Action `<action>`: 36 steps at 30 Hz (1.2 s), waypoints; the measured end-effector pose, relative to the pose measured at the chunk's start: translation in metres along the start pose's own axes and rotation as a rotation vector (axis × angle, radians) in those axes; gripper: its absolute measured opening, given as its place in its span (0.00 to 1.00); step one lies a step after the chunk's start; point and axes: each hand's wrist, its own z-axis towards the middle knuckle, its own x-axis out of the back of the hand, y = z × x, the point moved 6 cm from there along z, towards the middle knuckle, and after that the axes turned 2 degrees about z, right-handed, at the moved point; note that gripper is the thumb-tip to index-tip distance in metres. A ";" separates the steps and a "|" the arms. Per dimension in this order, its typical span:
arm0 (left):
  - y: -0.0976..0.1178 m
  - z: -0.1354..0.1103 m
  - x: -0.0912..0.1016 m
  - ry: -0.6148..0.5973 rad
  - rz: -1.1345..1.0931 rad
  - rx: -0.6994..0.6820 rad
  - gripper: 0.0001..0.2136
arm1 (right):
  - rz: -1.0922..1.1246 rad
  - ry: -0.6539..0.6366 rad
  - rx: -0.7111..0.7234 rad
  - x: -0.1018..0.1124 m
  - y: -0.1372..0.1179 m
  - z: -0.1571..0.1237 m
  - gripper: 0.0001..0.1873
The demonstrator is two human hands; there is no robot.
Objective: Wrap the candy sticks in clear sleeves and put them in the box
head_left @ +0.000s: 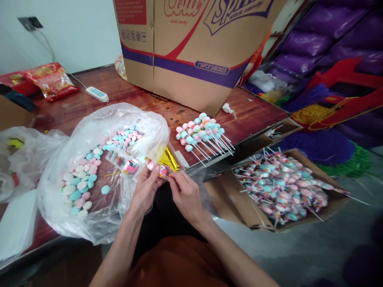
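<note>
Above the table's front edge, my left hand [147, 186] is closed round a pink and white marshmallow lollipop [162, 171] in a printed clear wrapper. My right hand [186, 194] pinches at the lollipop's right end, thumb and fingertips together; whether a stick or a twist tie sits between them is hidden. Just beyond the hands lie gold twist ties [170, 158] and printed wrappers [131, 165]. To the left, an open clear plastic bag [56, 167] holds many loose pink, blue and white marshmallows [81, 185]. Several unwrapped marshmallow sticks [199, 131] lie in a stack at the right.
A big carton [179, 75] stands at the back of the table. Below on the right, an open cardboard box [226, 199] is heaped with wrapped lollipops [284, 187]. A white remote [97, 94] and a red packet [50, 81] lie at the back left, purple sacks [311, 44] behind.
</note>
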 end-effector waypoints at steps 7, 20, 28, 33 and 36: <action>0.008 0.004 0.013 0.036 -0.016 -0.038 0.16 | 0.102 -0.159 -0.196 0.005 0.008 -0.009 0.11; -0.005 -0.015 0.002 -0.025 -0.025 0.006 0.18 | 0.587 -0.208 -0.534 -0.029 0.016 -0.017 0.15; -0.014 -0.023 0.005 0.061 0.096 -0.064 0.17 | 0.824 -0.205 -0.713 -0.043 0.012 -0.020 0.15; -0.003 -0.036 0.011 0.059 0.085 -0.150 0.16 | 1.096 -0.120 -0.816 -0.053 -0.005 -0.018 0.20; 0.006 -0.041 0.018 0.022 -0.079 -0.148 0.14 | 1.351 -0.270 -0.950 -0.066 -0.015 -0.021 0.20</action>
